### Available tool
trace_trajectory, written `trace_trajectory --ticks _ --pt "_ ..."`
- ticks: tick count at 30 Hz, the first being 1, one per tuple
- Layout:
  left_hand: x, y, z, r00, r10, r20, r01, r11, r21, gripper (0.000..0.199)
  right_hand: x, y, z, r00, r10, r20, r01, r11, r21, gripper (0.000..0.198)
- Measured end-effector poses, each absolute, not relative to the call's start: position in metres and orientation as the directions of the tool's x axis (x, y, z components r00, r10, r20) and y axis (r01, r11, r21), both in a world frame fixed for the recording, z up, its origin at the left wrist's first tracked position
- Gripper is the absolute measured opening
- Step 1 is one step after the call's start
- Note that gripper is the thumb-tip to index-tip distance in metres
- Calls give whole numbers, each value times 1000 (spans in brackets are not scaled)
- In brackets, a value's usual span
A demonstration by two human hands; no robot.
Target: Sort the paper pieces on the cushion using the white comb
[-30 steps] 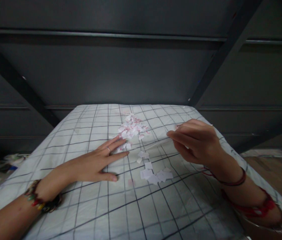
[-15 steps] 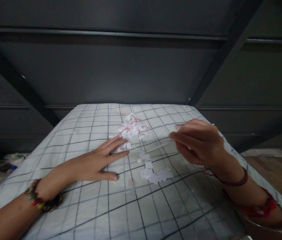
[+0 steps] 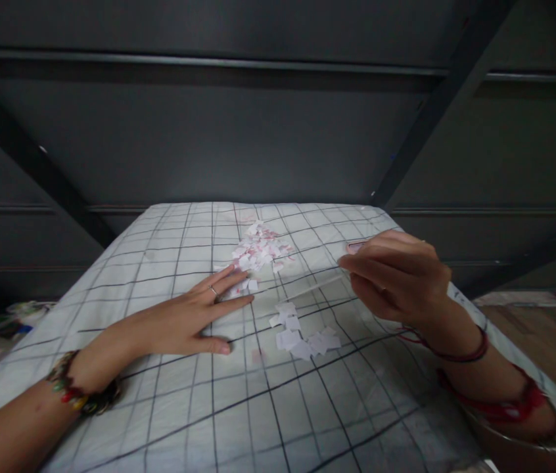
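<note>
My left hand (image 3: 194, 317) lies flat on the white checked cloth (image 3: 184, 407), fingers spread and holding nothing. Its fingertips reach the near-left edge of a heap of small white and pink paper scraps (image 3: 261, 248). My right hand (image 3: 396, 276) hovers to the right, fingers pinched on a thin whitish stick (image 3: 315, 286); its exact kind is unclear. The stick slants down to the left, its far end close above a cluster of plain white paper scraps (image 3: 302, 341). A few scraps (image 3: 250, 285) lie beside my left fingers.
Behind my right fingers, a small pink object (image 3: 355, 247) with a dark outline is partly hidden. A dark panel (image 3: 258, 138) rises behind the cloth's far edge. Cluttered items (image 3: 24, 315) are at the far left; wooden floor (image 3: 549, 335) shows at right.
A few scraps by the stick's end have shifted nearer, joining the near cluster. My right hand has moved slightly right with the stick. My left hand has stayed in place.
</note>
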State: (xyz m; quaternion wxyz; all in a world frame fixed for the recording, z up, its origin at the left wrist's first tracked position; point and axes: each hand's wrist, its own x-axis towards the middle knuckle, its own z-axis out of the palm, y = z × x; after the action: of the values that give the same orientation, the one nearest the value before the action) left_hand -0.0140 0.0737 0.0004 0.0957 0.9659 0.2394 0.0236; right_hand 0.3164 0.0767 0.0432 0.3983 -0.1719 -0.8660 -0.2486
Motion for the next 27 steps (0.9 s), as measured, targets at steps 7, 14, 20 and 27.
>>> trace_trajectory --ticks 7,14,20,27 --pt "-16 73 0 886 464 6 454 -869 197 70 314 80 40 -645 95 758 516 786 340 21" --pt "-15 73 0 886 462 16 451 -872 189 70 316 78 41 -678 102 728 463 829 315 23" --pt "-16 73 -1 887 459 40 444 -874 198 72 316 79 41 -647 65 760 477 812 336 24" --pt "-16 73 -1 885 465 35 450 -871 200 72 316 78 40 -654 97 750 493 807 326 25"
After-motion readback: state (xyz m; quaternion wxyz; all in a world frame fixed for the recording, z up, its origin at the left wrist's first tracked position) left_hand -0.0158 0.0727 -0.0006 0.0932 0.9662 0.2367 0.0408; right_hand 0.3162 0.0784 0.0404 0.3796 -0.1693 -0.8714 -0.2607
